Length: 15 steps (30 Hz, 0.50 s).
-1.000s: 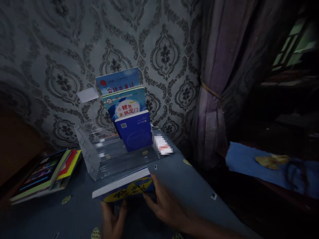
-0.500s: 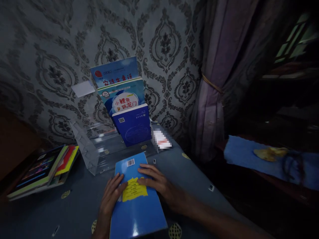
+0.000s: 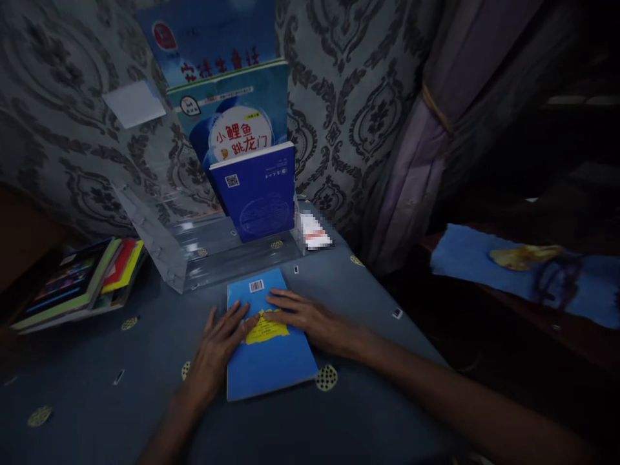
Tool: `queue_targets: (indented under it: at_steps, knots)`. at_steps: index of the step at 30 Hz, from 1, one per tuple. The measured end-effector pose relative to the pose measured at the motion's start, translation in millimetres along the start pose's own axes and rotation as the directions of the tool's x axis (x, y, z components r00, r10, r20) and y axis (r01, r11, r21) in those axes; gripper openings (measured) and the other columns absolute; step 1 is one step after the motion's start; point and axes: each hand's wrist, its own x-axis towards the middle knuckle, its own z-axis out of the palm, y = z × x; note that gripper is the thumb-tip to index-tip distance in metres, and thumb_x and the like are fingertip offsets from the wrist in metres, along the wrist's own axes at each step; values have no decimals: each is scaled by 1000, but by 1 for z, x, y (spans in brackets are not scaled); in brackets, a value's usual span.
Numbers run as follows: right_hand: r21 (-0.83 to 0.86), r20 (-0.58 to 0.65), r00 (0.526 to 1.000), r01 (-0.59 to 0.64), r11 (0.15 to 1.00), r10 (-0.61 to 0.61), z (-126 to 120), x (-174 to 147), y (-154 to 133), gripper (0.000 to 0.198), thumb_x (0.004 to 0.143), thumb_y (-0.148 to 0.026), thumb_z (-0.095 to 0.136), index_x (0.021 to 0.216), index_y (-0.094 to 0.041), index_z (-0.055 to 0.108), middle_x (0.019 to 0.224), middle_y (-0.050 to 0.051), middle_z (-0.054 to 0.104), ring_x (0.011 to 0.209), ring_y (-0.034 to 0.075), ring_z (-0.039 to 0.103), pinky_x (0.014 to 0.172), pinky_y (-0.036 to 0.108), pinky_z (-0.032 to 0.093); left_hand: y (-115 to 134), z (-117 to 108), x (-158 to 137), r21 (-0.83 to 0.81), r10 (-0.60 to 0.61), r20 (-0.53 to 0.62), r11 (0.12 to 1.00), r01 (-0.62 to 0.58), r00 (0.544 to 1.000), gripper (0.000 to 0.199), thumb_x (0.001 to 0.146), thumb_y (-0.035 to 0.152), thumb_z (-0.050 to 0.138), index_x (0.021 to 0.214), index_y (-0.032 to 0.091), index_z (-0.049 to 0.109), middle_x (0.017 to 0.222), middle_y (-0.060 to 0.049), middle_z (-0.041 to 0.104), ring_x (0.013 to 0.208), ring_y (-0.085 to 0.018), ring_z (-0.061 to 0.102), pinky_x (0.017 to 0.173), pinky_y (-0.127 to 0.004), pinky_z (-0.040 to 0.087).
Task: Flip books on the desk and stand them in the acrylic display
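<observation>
A blue book (image 3: 269, 368) with a yellow text patch and a barcode lies closed on the dark cloth-covered table (image 3: 363, 413). My left hand (image 3: 220, 339) rests on its left side, fingers stretched over the cover. From the right, my right hand (image 3: 310, 320) lies flat across the upper right part, its fingers apart. The fingertips of both come close together near the yellow patch. Behind the book, a clear acrylic stand (image 3: 159, 252) holds a dark blue book (image 3: 264, 200), a teal picture book (image 3: 235, 106) and a taller blue book (image 3: 213, 39), all upright.
Several books (image 3: 77, 278) lie in a stack at the left. A blurred white item (image 3: 314, 231) sits right of the stand. The table's right edge slopes down beside a tied purple curtain (image 3: 411, 168). Farther right is a blue cloth (image 3: 465, 258) with a yellowish thing on it.
My view has shifted, and the stand and its books appear larger and higher. The blue book now shows whole, farther from the bottom edge. Both hands stay on it; the left fingers lie farther over the cover.
</observation>
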Motion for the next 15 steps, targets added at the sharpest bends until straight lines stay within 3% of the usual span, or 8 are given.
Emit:
queue_targets:
  at_steps: [6,12,15]
  knots:
    - [-47,131,990,-37,998,43,-7,-6,2,77,90,3,49,158,-32,38,166,7,36,158,23,22,128,61,14,6,-6,4,-28,-25,38,999,26,999,54,107,22,39,159,37,35,160,-8,47,152,-26,39,124,-63,26]
    - [92,204,979,-33,995,14,-31,-3,14,68,92,-1,46,154,-31,46,163,4,42,154,19,32,130,57,14,9,-7,6,-42,-13,52,999,15,999,54,106,25,43,158,38,36,159,-9,48,150,-28,41,123,-64,28]
    - [111,192,979,-95,989,72,-34,11,20,52,103,-18,46,153,-29,48,162,5,45,154,20,33,129,57,16,8,-5,5,-47,4,7,999,-4,1000,54,107,25,42,158,37,36,158,-10,49,149,-29,43,121,-65,30]
